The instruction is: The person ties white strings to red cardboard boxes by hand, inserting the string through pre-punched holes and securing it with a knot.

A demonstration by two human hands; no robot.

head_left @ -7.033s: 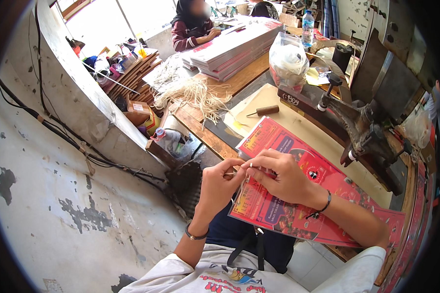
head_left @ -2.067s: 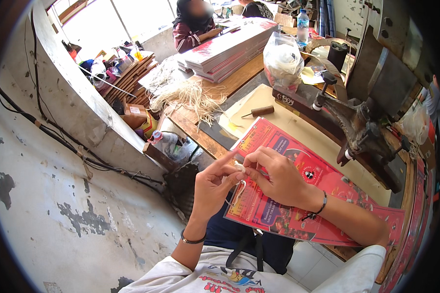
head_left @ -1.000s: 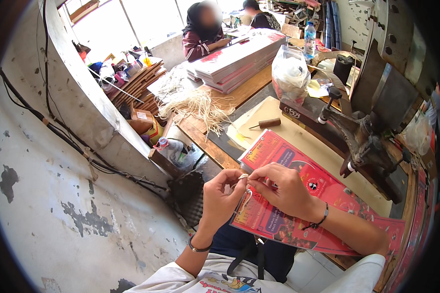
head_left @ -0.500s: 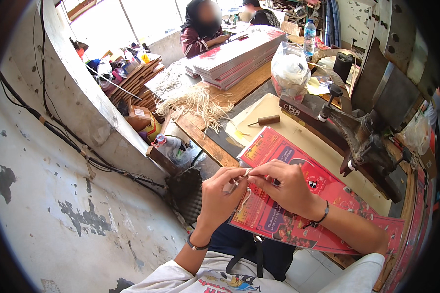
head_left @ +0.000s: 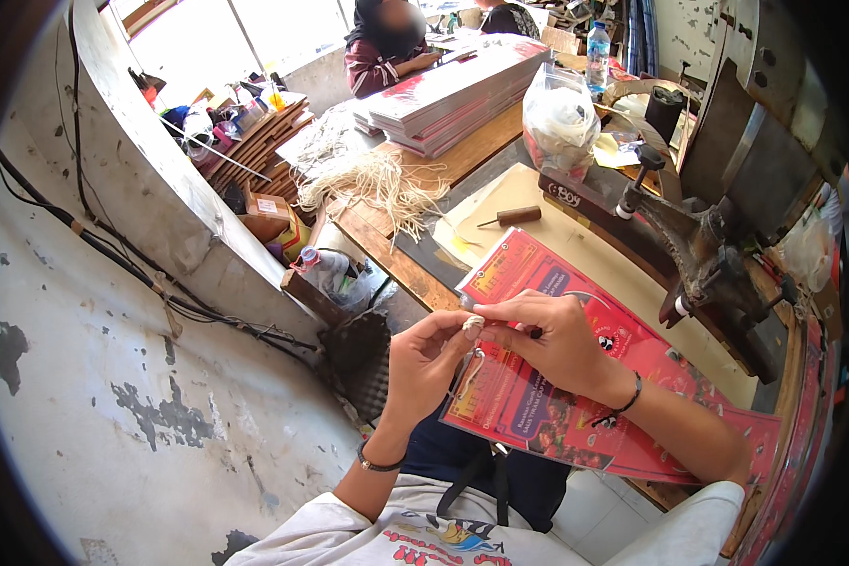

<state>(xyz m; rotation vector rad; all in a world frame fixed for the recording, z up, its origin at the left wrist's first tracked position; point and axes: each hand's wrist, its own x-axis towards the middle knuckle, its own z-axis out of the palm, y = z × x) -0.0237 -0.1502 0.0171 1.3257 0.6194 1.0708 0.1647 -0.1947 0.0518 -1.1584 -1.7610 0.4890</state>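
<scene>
Pinched between the fingertips of both hands is a knotted bit of white cord (head_left: 474, 324), above the near-left edge of a red printed sheet (head_left: 575, 278). A loose length of cord hangs below the knot against the sheet. My left hand (head_left: 424, 363) grips it from the left with thumb and forefinger. From the other side comes my right hand (head_left: 558, 341), thumb and forefinger closed on the cord; a small dark thing shows among its fingers, too small to name. The sheet has metal eyelets along its short edge and lies with more red sheets beneath my right forearm.
A wooden-handled awl (head_left: 517, 216) lies on cream board (head_left: 491, 193) beyond the sheet. Loose white cords (head_left: 387, 193) and a stack of printed boards (head_left: 453, 104) lie farther back. A heavy metal machine (head_left: 693, 250) stands at right. A person (head_left: 377, 71) sits across the table.
The cord at my fingertips has become a more visible, bunched knot. My right hand has shifted slightly up and left, its forefinger now straighter. The sheet's far edge sits a little higher in view.
</scene>
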